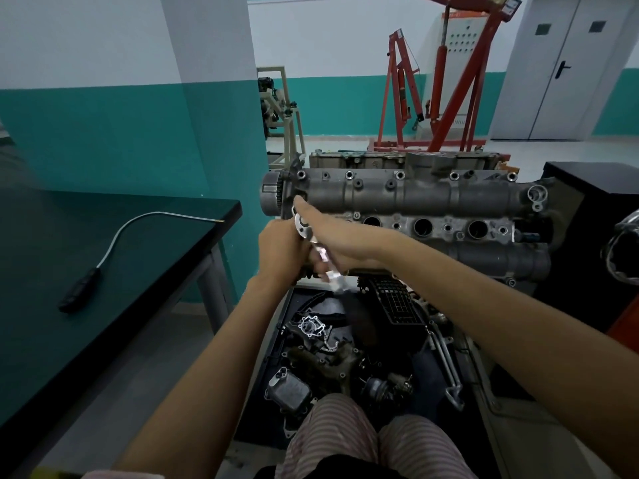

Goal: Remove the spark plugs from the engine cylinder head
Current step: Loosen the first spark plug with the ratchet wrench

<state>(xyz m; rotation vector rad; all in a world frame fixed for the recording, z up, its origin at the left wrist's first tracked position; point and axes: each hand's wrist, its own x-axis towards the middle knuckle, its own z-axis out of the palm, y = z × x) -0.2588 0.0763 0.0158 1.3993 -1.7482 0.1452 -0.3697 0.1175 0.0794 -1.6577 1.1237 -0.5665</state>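
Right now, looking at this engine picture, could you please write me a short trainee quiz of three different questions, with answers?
1. True or false: the grey metal cylinder head shows three open round plug wells to the right of the hands.
2. Which tool lies on the dark table? A) a hammer B) a flexible pick-up tool with a black handle C) a tyre lever
3. Fill in: the left hand grips the handle of the shiny metal ______, while the right hand rests over its head.

Key: 1 true; 2 B; 3 ratchet wrench.
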